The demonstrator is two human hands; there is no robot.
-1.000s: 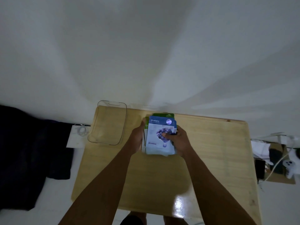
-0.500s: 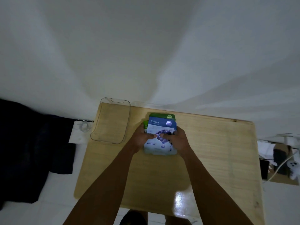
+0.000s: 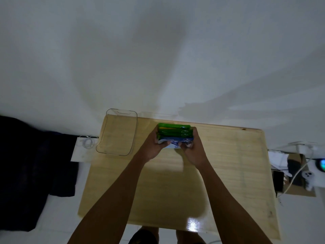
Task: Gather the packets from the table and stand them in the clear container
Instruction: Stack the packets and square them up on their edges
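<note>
Both of my hands are on one stack, so the move ahead turns on where the container (image 3: pixel 117 132) lies from it. Going left to right: the container sits at the far left corner of the tabletop (image 3: pixel 228 173), clear, with nothing I can make out inside, its long axis running away from me. Just beside it, to its right, my left hand (image 3: pixel 152 147) clasps the left end of the packets (image 3: pixel 175 133), thumb on the near face. The packets are gathered on edge, green ones behind and a blue one nearest me, their long axis across my view, roughly square to the container's. My right hand (image 3: pixel 191 148) pinches the right end the same way. The left hand is the nearer to the container, so I judge the stack must travel left and turn to line up before going in.
</note>
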